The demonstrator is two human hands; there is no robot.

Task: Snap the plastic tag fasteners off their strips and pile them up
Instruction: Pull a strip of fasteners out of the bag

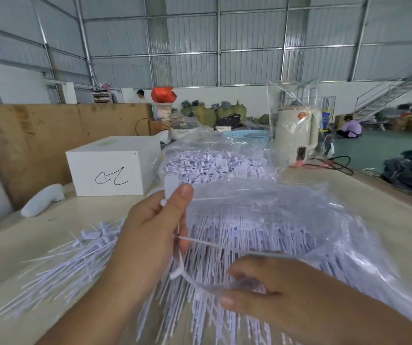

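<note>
While the left hand [150, 235] pinches a strip of tag fasteners [178, 245] upright between thumb and fingers, the right hand [257, 287] grips the strip's lower end, fingers curled round it w/ a bit of clear film caught in the grasp. One thin fastener juts right from the strip just beside the left thumb.

Directly under both hands lies the loose pile [80, 260] of snapped-off fasteners, fanned across the table [387, 220] toward the left. To the right, an open clear plastic bag [299, 220] holds more strips; behind it a second bag [215, 165] is packed full. Further back: white box [107, 168] w/ a scribble, a cream kettle [297, 133] in wrap, a blue basket [247, 135].

Risks, as I judge: the bag film sits against the right fingers, so a hard twist could drag the bag and spill strips into the pile. Fasteners are thin & springy, so prob. some flick off the table edge on snapping. Motion blur hides exact finger placement on the right.
</note>
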